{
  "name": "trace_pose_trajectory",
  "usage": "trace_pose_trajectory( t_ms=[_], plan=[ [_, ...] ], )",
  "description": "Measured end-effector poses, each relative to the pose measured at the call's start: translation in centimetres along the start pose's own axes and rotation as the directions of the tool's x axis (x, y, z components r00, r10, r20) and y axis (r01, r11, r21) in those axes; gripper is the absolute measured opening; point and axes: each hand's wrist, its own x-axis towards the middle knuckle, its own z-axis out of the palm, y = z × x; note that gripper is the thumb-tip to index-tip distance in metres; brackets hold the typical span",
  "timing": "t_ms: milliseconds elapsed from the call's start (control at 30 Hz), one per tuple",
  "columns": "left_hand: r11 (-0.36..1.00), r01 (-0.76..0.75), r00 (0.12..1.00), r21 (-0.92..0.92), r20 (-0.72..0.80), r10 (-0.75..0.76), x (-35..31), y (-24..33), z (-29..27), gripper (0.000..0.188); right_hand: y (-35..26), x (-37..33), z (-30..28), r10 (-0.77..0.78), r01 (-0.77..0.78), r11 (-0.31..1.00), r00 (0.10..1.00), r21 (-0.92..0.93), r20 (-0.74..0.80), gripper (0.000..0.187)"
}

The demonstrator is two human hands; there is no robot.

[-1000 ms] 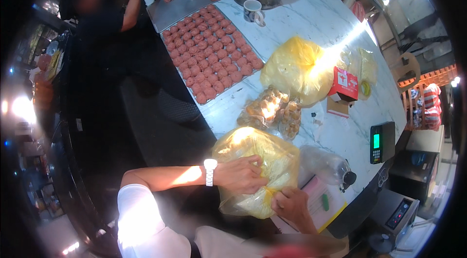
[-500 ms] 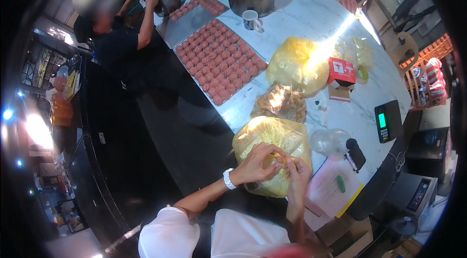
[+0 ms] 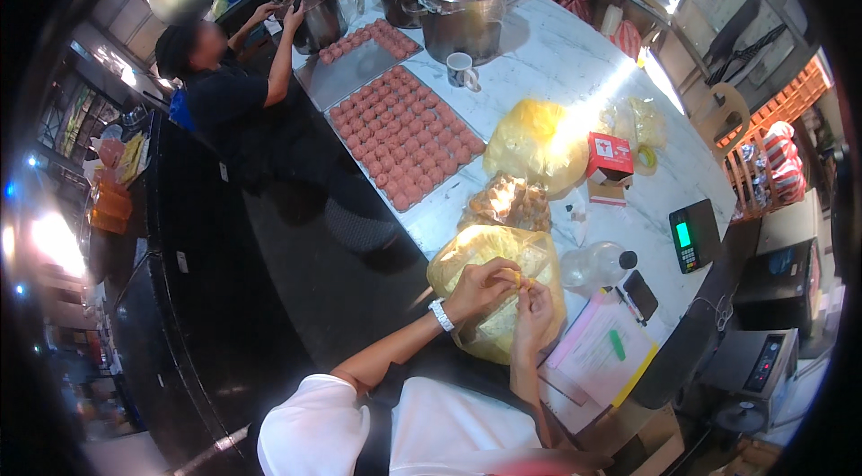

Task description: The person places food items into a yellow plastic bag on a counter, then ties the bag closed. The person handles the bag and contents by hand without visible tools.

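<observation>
Head view showed both hands drawn together over the yellow bag (image 3: pixel 489 292) on the marble counter (image 3: pixel 575 63), right at its near edge. A second before, the left hand (image 3: pixel 480 287) lay flat on the bag's top and the right hand (image 3: pixel 532 319) sat lower at its side; half a second before, both had closed in on the bag's mouth. At this moment the fingertips of both hands met on a small yellow bit at the top of the bag, left fingers curled, right fingers pinched upward. Whether that bit was twisted plastic or a band, I could not tell. Judging from this, the work had gone from steadying the bag to fiddling with its mouth. Wristwatch (image 3: pixel 439 314) sat on the left wrist. Behind the bag lay a clear bag of brown lumps (image 3: pixel 507 202) and another yellow bag (image 3: pixel 539 144). Tray of pink patties (image 3: pixel 404 135) lay farther off, where another person worked at a metal pot (image 3: pixel 319 18).
</observation>
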Motion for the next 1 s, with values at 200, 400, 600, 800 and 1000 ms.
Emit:
trace_pose_trajectory(
  t_ms=[200, 400, 600, 800, 1000],
  plan=[
    [0.984, 0.132, 0.988, -0.120, -0.068, -0.141, 0.3, -0.6, 0.8, 0.034, 0.6, -0.3, 0.0, 0.058, -0.061, 0.998, 0.996, -0.032, -0.071, 0.013],
    [0.981, -0.128, 0.989, 0.147, 0.098, 0.114, 0.9, -0.9, -0.2, 0.015, 2.1, 0.2, -0.2, -0.099, 0.096, 0.993, 0.994, -0.066, -0.042, 0.015],
    [0.978, -0.138, 0.990, 0.159, 0.023, 0.136, 0.4, -0.4, 1.2, 0.015, 2.5, 0.1, -0.3, -0.118, 0.114, 0.991, 0.991, -0.068, -0.065, 0.012],
    [0.962, -0.099, 0.992, 0.256, -0.051, 0.116, 0.0, 0.4, 2.2, 0.013, 2.3, 0.4, 0.3, -0.163, 0.156, 0.985, 0.981, -0.079, -0.104, 0.007],
    [0.938, -0.174, 0.980, 0.301, -0.043, 0.196, 0.2, -1.1, 2.5, 0.013, 2.2, 0.2, 0.6, -0.118, 0.112, 0.993, 0.982, -0.045, -0.145, 0.012]
  ],
)
